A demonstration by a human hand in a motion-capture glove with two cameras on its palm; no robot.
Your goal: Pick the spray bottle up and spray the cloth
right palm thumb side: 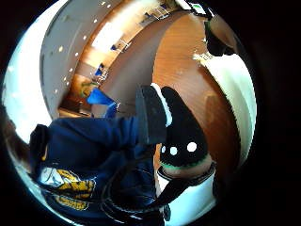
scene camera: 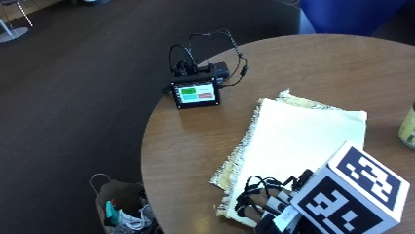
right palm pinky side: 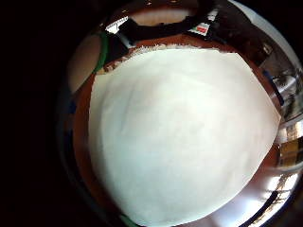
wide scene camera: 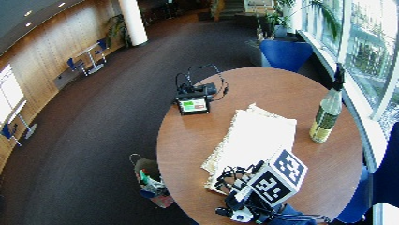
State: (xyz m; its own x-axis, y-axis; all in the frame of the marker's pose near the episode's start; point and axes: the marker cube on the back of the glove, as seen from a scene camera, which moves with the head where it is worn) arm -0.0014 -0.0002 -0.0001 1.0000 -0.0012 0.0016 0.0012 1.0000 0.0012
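Observation:
A cream cloth [scene camera: 305, 141] with a frayed fringe lies flat on the round wooden table [scene camera: 188, 146]. My gloved right hand [scene camera: 264, 204] is at the cloth's near end, palm down over it, fingers stretched out and holding nothing. The little finger side palm view is filled by the cloth [right palm pinky side: 180, 137], so the palm is close above it. In the thumb side palm view the gloved thumb [right palm thumb side: 181, 127] sticks out straight beside the cloth's edge [right palm thumb side: 235, 89]. The spray bottle [wide scene camera: 326, 115], tall with a dark nozzle, stands upright at the table's right side, well away from the hand [wide scene camera: 240, 182].
A small screen device [scene camera: 196, 92] with cables sits at the table's far left edge. A bag [scene camera: 123, 209] stands on the floor by the table's left side. A blue chair [wide scene camera: 287, 54] is behind the table.

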